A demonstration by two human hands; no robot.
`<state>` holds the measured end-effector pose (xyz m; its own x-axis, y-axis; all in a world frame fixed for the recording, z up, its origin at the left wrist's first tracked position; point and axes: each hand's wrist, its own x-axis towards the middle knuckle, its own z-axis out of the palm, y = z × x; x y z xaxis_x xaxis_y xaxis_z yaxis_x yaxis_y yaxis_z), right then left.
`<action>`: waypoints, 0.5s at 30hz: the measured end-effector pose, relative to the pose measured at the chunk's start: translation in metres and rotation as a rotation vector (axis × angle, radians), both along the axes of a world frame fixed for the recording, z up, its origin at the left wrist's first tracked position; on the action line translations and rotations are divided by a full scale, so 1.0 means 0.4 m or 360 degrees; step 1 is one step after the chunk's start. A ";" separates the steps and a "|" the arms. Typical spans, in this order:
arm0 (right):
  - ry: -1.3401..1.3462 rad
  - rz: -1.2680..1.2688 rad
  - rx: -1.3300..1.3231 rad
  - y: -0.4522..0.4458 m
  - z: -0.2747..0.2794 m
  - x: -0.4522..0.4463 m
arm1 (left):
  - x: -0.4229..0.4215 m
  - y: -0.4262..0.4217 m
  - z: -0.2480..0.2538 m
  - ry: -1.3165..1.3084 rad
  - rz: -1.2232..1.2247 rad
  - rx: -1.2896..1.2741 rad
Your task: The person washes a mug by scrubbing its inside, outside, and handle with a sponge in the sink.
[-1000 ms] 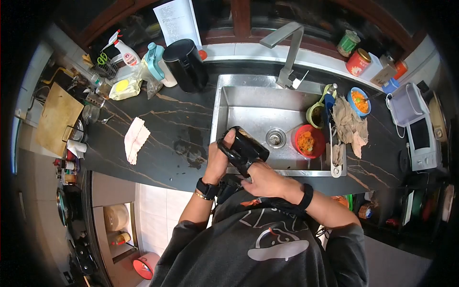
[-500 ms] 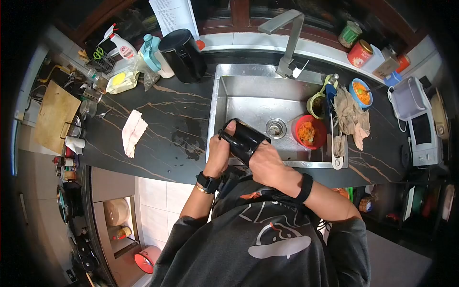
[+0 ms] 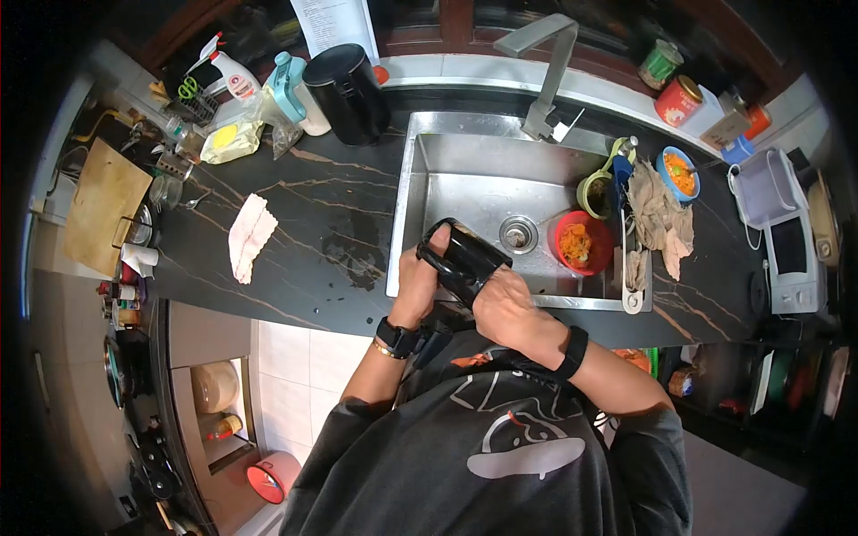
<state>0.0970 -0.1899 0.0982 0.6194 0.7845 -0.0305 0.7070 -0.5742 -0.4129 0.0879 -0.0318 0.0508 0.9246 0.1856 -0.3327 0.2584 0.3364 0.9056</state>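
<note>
A glossy black mug [image 3: 474, 263] with a handle is held tilted over the front left of the steel sink [image 3: 458, 198]. My left hand [image 3: 418, 284] is closed around its handle side, the thumb lying over the upper end. At the mug's lower right end is my right hand [image 3: 511, 308], touching it with bent knuckles. Its fingertips are hidden, and I cannot tell whether they are inside the mug or behind it. To the right, a red bowl [image 3: 604, 243] with orange food scraps sits in the sink near the drain [image 3: 518, 235].
The faucet [image 3: 547, 80] rises behind the sink. A green cup [image 3: 593, 194] and brown cloths [image 3: 657, 207] are along its right side. A pale cloth [image 3: 252, 238] lies on the left counter, with a black kettle [image 3: 347, 94] farther back. A blue bowl [image 3: 664, 170] stands at the right.
My view has shifted slightly. Both hands stay on the black mug, which keeps nearly the same tilt over the sink's front edge.
</note>
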 end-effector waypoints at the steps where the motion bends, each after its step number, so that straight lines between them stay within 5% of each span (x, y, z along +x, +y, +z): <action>1: -0.0004 0.0005 -0.0001 0.002 0.020 0.002 | 0.001 -0.008 0.003 0.0045 0.0003 -0.0031; 4: 0.0362 0.0020 -0.0502 -0.001 0.064 0.008 | 0.001 -0.043 0.003 -0.0112 0.0123 -0.0241; 6: 0.0833 -0.0185 0.0789 -0.019 0.057 0.005 | -0.004 -0.041 0.017 -0.0113 0.0046 -0.0294; 10: 0.2409 -0.0407 0.1715 -0.020 0.047 0.018 | 0.003 -0.041 0.053 -0.0235 0.0077 -0.0476; 13: 0.2576 -0.0259 0.1693 -0.030 0.020 0.011 | 0.005 -0.044 0.060 -0.0288 0.0072 -0.0720; 15: 0.1798 -0.0116 0.1324 -0.036 0.021 -0.015 | 0.007 -0.030 0.067 -0.0236 0.0025 -0.0617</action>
